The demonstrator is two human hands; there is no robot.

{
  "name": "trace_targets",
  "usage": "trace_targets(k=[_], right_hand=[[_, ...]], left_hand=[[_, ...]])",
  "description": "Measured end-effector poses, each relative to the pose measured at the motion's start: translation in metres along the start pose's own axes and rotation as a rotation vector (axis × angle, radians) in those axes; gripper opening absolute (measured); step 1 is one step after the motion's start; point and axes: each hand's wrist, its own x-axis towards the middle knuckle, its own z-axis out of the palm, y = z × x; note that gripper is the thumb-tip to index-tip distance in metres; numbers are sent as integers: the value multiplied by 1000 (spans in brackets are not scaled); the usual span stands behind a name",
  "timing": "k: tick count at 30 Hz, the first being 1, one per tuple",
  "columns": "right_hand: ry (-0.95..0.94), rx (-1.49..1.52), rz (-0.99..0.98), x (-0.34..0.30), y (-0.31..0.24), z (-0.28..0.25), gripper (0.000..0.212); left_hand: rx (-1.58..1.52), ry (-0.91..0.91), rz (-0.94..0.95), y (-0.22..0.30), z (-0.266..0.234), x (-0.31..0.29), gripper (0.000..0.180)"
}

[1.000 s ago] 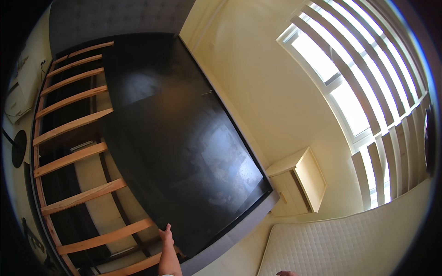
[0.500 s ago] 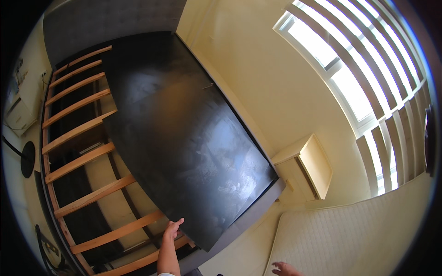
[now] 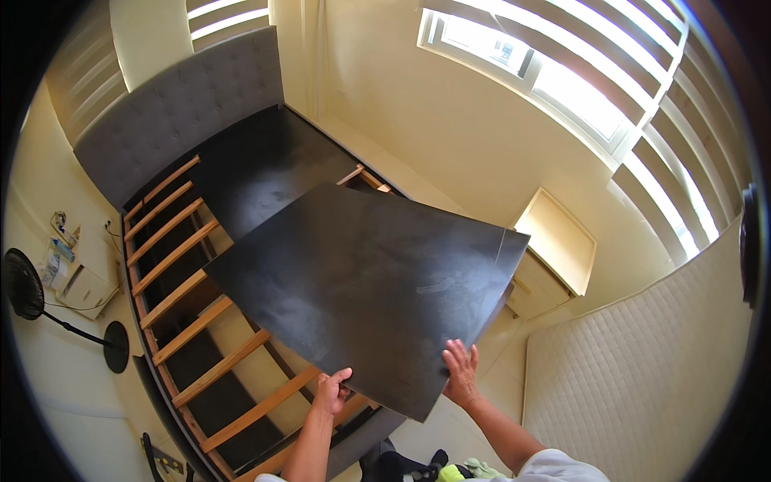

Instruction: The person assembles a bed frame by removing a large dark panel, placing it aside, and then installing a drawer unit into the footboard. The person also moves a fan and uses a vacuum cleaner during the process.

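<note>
Left hand [image 3: 329, 392] has the near edge of a large black panel [image 3: 361, 281] pinched: thumb on the top face, other fingers curled at the edge and partly hidden. Right hand [image 3: 460, 377] is at the panel's right edge, near the corner; fingers extended and a bit spread, overlapping the edge in view, not wrapped round it. Can't tell how much load that hand takes. Panel spreads out ahead of both sets of fingers, its near corner poking out between them toward the body. It sits askew to the bed, with the far-left corner over the wooden slats [image 3: 257, 411], which run off to the left of the left fingers. Grey foot rail [image 3: 365, 440] is just below and right of the left fingers. Well beyond the fingertips a second black panel [image 3: 281, 161] lies on the bed, its near part covered by the first one in view; past that, the tufted grey headboard [image 3: 201, 96]. A few more slats show ahead of the fingers, by the far side rail. Ahead and right of the right fingers: pale cabinet [image 3: 530, 289]. Quilted white mattress [image 3: 634, 345] is right of the right fingers, leaning, apart from them. Black stand fan [image 3: 24, 285] well off to the left.
</note>
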Motion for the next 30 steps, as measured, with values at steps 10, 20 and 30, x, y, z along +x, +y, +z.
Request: trace_targets(k=[10,20,30], right_hand=[[74,293,-395,44,-40,-144,14],[342,418,-260,82,-97,-189,20],[501,427,-177,125,-103,-244,23]], left_hand=[[-152,19,-44,7,42,-171,10],[761,288,978,60,0,-188,46],[1514,844,1711,202,37,-141,57]])
